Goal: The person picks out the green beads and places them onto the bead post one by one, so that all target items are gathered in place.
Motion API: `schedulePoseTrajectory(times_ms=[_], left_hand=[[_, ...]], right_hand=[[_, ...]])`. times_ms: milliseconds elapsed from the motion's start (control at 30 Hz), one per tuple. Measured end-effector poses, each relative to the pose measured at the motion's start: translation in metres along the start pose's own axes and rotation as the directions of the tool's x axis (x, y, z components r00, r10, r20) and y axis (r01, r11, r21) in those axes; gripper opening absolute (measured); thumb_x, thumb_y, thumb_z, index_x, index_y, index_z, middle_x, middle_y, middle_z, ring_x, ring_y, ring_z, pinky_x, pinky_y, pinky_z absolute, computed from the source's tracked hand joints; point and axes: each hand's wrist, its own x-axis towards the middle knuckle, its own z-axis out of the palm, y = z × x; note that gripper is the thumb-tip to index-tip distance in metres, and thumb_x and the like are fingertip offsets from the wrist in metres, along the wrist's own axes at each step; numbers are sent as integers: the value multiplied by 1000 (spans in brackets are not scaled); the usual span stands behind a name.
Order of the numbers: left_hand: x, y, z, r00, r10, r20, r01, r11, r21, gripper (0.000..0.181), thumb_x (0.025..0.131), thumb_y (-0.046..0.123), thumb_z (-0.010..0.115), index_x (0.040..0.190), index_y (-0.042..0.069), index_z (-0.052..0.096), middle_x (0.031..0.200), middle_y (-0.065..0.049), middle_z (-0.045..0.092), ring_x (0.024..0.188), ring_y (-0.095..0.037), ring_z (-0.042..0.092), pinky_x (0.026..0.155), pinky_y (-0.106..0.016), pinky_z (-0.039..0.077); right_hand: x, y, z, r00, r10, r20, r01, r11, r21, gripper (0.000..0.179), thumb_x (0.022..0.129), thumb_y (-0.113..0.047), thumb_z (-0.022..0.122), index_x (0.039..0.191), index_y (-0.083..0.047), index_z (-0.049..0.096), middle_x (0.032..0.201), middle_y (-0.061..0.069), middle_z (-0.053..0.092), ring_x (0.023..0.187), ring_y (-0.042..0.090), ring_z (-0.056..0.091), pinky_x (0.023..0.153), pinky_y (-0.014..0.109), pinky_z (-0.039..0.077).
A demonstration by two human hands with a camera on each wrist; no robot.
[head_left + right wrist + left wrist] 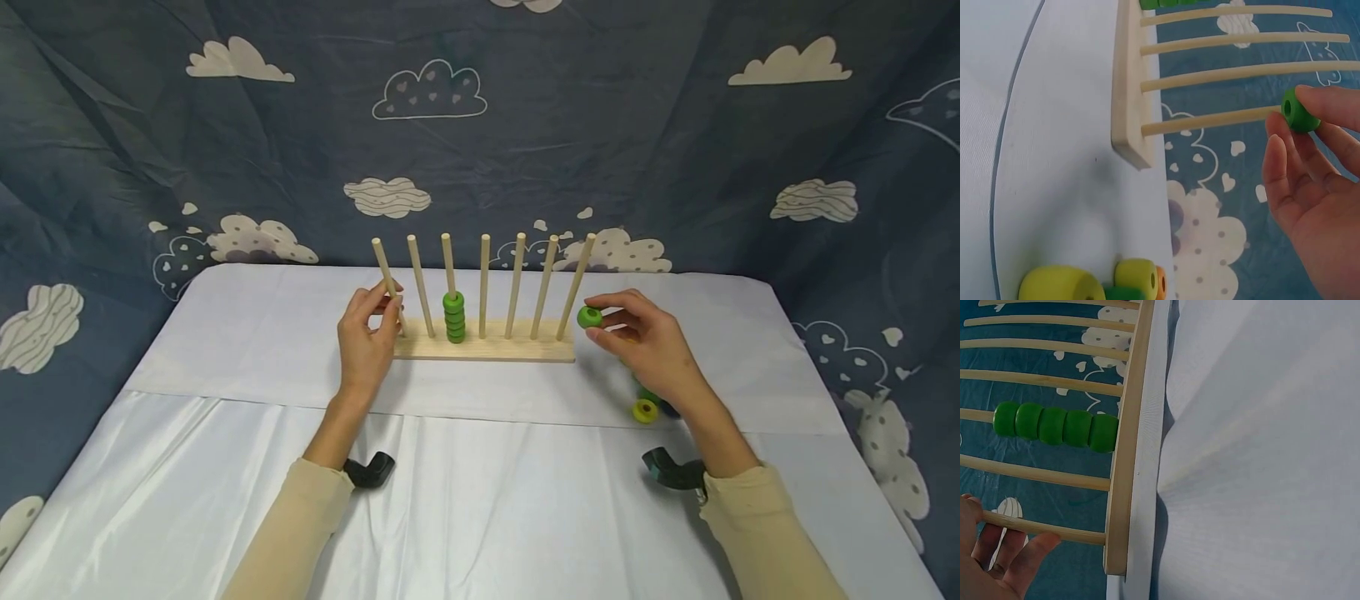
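Head view showed the right hand (641, 335) pinching a single green bead (589, 317) between thumb and fingers, just right of the rightmost peg (575, 287) and apart from it, while the left hand (367, 337) gripped the leftmost peg (384, 267). Five green beads (454, 321) sat stacked on the third peg from the left (449, 265), down at the wooden base (483, 352). The step in hand looked like threading beads onto pegs; the next move probably called for raising the held bead over a peg's tip and lining up its hole. The pegs stood near one another, leaving modest room sideways, but the space above their tips was open. The table's back edge ran near behind the base, and white cloth (487, 500) gave open room in front. A yellow bead (645, 411) lay below the right hand, beside others partly hidden.
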Motion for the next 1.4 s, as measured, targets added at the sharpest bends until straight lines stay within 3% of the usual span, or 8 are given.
schedulePoseTrajectory(times_ms=[267, 567, 800, 900, 1233, 1400], left_hand=[[-3, 0, -1, 1000, 4, -4, -4, 1000, 12, 18, 100, 6, 68, 116, 4, 77, 94, -19, 62, 88, -11, 64, 62, -22, 67], [0, 1, 0, 1000, 10, 2, -10, 1000, 10, 17, 100, 8, 68, 115, 3, 76, 94, -19, 61, 88, -12, 64, 62, -29, 68], [-1, -1, 0, 1000, -7, -8, 7, 1000, 6, 17, 100, 6, 68, 115, 5, 77, 93, -18, 61, 88, -10, 64, 62, -21, 66], [0, 0, 0, 1000, -2, -7, 2, 1000, 2, 17, 100, 5, 68, 115, 5, 76, 94, -19, 61, 88, -11, 64, 62, -23, 67], [0, 0, 1, 1000, -2, -7, 2, 1000, -7, 17, 100, 6, 68, 115, 4, 77, 94, -19, 62, 88, -11, 64, 62, -20, 66], [0, 2, 0, 1000, -7, -8, 7, 1000, -3, 18, 100, 6, 68, 116, 4, 77, 96, -19, 62, 88, -9, 64, 62, -22, 67]], right_hand=[[1, -5, 6, 998, -57, 30, 57, 998, 12, 42, 92, 0, 77, 133, -6, 67, 121, 12, 64, 102, 1, 64, 85, 3, 57], [8, -11, 10, 996, -93, 11, 91, 992, 83, 41, 91, 7, 75, 130, 0, 67, 122, 16, 60, 102, -1, 65, 86, 5, 58], [10, -16, 17, 995, -103, 10, 102, 991, 87, 42, 92, 4, 75, 133, -1, 67, 123, 17, 61, 102, 8, 67, 84, 6, 58], [11, -18, 19, 994, -106, 4, 105, 991, 85, 42, 92, 2, 76, 132, -2, 67, 122, 15, 62, 101, 10, 67, 83, 6, 58], [16, -27, 29, 993, -120, 5, 118, 984, 136, 40, 92, 2, 76, 131, -2, 67, 117, 10, 62, 96, 0, 65, 80, 8, 59], [19, -34, 33, 993, -120, 9, 118, 984, 132, 40, 93, 0, 76, 132, -3, 67, 120, 11, 63, 96, 3, 65, 81, 7, 58]])
